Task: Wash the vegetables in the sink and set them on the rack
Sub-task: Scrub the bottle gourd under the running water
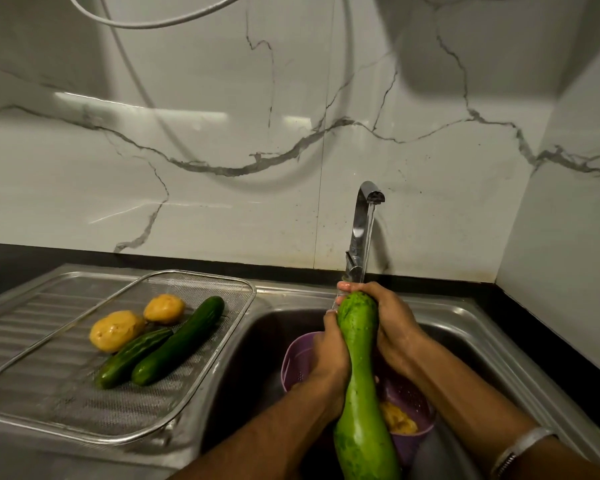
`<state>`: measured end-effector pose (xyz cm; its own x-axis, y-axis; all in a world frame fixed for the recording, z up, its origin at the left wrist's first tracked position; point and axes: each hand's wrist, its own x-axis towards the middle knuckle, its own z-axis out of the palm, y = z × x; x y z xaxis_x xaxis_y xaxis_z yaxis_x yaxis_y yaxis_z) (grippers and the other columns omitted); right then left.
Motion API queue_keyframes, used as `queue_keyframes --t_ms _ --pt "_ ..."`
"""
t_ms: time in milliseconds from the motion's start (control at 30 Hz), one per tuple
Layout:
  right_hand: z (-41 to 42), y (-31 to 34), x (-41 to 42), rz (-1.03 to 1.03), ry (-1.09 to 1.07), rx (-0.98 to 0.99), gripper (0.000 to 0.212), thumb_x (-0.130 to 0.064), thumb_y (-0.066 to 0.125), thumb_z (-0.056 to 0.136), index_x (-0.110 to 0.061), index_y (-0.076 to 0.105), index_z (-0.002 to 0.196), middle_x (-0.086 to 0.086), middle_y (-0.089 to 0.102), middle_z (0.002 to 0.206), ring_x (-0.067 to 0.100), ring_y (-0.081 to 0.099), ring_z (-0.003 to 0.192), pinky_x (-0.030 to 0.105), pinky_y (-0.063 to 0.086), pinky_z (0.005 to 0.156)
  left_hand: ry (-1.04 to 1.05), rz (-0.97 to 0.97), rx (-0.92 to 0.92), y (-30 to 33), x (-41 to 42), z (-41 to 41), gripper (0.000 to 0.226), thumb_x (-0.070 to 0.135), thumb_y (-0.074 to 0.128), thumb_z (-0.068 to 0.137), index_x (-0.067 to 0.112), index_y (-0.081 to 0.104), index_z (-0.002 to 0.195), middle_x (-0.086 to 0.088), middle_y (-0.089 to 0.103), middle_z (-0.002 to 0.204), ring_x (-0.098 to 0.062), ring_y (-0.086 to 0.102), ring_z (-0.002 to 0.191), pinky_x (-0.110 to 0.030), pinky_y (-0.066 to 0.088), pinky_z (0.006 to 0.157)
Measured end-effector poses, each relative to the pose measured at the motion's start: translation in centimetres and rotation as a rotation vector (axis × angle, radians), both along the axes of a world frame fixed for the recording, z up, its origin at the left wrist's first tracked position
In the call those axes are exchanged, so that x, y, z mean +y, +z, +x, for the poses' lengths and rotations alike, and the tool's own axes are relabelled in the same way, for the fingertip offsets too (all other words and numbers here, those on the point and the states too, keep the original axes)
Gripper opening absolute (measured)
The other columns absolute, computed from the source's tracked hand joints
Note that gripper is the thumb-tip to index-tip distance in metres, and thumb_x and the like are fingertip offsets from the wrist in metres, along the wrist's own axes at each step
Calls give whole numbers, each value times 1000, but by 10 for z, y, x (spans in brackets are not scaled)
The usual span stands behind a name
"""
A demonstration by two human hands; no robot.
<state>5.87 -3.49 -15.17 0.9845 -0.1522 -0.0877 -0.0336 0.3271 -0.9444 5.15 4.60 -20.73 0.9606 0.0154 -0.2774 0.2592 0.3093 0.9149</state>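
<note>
Green and wet, the bottle gourd is in both my hands over the sink, its far end up under the running tap. Its long axis runs from that far tip down and back toward me, nearly straight along my line of sight, with the fatter end low and close to my body. My left hand curls round the narrow neck from the left; my right hand wraps the top end from the right, fingers closed on it. Below sits a purple colander with a potato still in it. The mesh rack lies to my left, on the drainboard, already holding two potatoes and two cucumbers. So I judge the gourd must swing left, led by my left hand, and lie lengthwise alongside the cucumbers.
</note>
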Motion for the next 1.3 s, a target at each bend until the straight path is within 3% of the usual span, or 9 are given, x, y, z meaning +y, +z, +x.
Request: queue_keyframes --t_ms 267,433,567,733,833,933,1067,1167,1300 --pt "-12 -21 6 -875 -315 -539 12 -32 75 89 -34 69 99 -16 69 99 0 65 91 22 54 78 25 229 -80 25 4 -15 60 53 26 105 11 68 103 -12 72 106 -27 67 99 -41 51 97" --pt "-8 -1 -1 -788 -381 -480 31 -38 61 99 -24 74 75 -9 72 75 3 66 73 22 49 68 37 515 -199 37 4 -25 65 52 18 106 9 64 121 -16 65 125 -32 60 116 -36 43 98" --pt "0 2 -7 -299 -234 -158 43 -35 59 101 -7 74 72 11 75 78 25 71 73 38 58 82 -24 733 -288 31 4 -28 59 50 15 107 16 53 137 -14 57 136 -29 53 124 -34 38 97" --pt "-7 8 -13 321 73 39 36 -29 58 99 -6 65 73 14 64 73 25 62 67 37 57 73 -63 499 -211 26 6 -14 62 54 27 105 10 69 117 -12 69 118 -28 62 113 -32 45 95" --pt "-2 -1 -3 163 -25 -10 33 -34 64 97 -7 72 80 14 70 78 28 66 70 38 60 75 -96 222 -23 25 4 -5 47 41 37 106 7 70 101 -10 71 101 -24 66 91 -30 51 78" --pt "2 -11 6 -468 -270 -227 22 -37 62 98 -25 77 86 1 75 91 25 70 90 38 58 86 -80 129 110 26 3 -3 37 25 40 105 5 65 87 -11 65 78 -21 61 69 -26 47 58" --pt "-3 -14 15 -1068 -336 -450 12 -24 63 98 -28 75 100 -11 64 107 7 60 96 22 45 78 -27 116 116 25 -5 -6 49 32 32 108 -4 66 106 -20 69 108 -34 66 102 -37 53 91" --pt "0 -14 11 -1094 -273 -445 16 -23 64 98 -27 78 103 -13 68 105 4 62 96 22 49 82 17 171 76 20 -8 -6 61 43 25 107 0 67 113 -20 69 115 -35 64 109 -44 48 103" --pt "-1 -2 -4 -527 -220 -261 13 -29 77 88 -19 82 95 -3 79 89 13 73 88 31 58 85 14 491 -92 24 -1 -11 61 47 21 107 8 66 117 -17 67 121 -33 61 113 -38 45 100"
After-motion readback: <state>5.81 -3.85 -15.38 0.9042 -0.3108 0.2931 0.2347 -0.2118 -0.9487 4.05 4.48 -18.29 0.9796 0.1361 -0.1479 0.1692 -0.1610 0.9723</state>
